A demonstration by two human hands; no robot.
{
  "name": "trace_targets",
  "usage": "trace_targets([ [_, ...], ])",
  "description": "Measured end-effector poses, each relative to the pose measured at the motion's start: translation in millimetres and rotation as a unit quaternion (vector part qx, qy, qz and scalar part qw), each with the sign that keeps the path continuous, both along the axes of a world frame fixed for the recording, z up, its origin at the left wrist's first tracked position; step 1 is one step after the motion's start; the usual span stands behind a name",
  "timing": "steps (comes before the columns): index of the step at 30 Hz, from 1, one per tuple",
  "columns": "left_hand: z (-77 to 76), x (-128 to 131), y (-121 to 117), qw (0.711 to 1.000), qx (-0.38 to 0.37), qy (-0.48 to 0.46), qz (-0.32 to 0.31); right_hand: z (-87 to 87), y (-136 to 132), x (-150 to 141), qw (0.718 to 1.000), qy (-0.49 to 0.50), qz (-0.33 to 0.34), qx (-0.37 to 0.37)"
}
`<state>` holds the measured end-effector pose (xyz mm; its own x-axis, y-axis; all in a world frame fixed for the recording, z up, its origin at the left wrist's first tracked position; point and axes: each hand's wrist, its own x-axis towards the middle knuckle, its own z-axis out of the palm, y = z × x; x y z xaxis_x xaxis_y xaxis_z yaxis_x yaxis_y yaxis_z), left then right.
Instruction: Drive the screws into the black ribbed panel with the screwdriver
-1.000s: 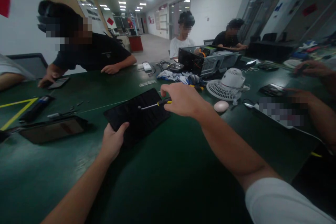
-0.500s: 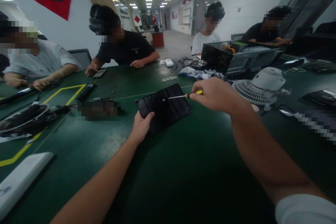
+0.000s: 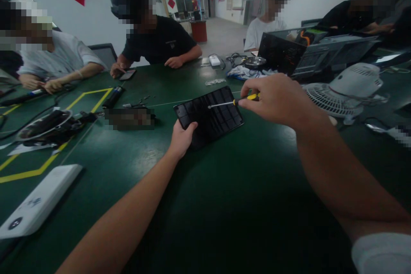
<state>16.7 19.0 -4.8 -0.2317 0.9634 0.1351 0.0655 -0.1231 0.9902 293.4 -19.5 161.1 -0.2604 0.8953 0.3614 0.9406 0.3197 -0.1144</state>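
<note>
A small black solar panel (image 3: 215,117) with a grid of thin lines is tilted above the green table. My left hand (image 3: 183,137) is closed on its near left corner, thumb on top and fingers hidden underneath. In my right hand (image 3: 272,98), the fingers pinch a screwdriver (image 3: 224,104) by its black and yellow handle. Its metal shaft points left across the panel's face. A small silvery round bit shows at the tip; whether the tip touches the panel, I cannot tell.
A white power bank (image 3: 41,201) lies at the left, near yellow tape (image 3: 28,176) and a bundle of cables (image 3: 48,126). Right of my right hand sits a white fan (image 3: 349,85), with an open computer case (image 3: 305,55) behind. Several people sit around the table.
The view has swung left and tipped down, so the scene shifts right and up. Both hands keep their holds on the panel and screwdriver; the shaft stays over the panel.
</note>
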Motion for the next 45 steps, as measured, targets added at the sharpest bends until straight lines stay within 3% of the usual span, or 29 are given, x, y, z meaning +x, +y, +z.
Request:
trace_targets([
  [18, 2.4, -0.4, -0.2, 1.0, -0.009, -0.002, -0.011, -8.9, 6.7, -4.7, 0.999, 0.016, 0.023, 0.041],
  [37, 0.0, -2.0, 1.0, 1.0, -0.012, 0.017, 0.003, -11.5, 10.6, -7.3, 0.999, 0.026, 0.026, 0.017],
  [45, 2.1, -2.9, -2.8, 1.0, -0.016, 0.009, 0.004, -7.6, 5.0, -14.1, 1.0, 0.002, -0.014, -0.013],
])
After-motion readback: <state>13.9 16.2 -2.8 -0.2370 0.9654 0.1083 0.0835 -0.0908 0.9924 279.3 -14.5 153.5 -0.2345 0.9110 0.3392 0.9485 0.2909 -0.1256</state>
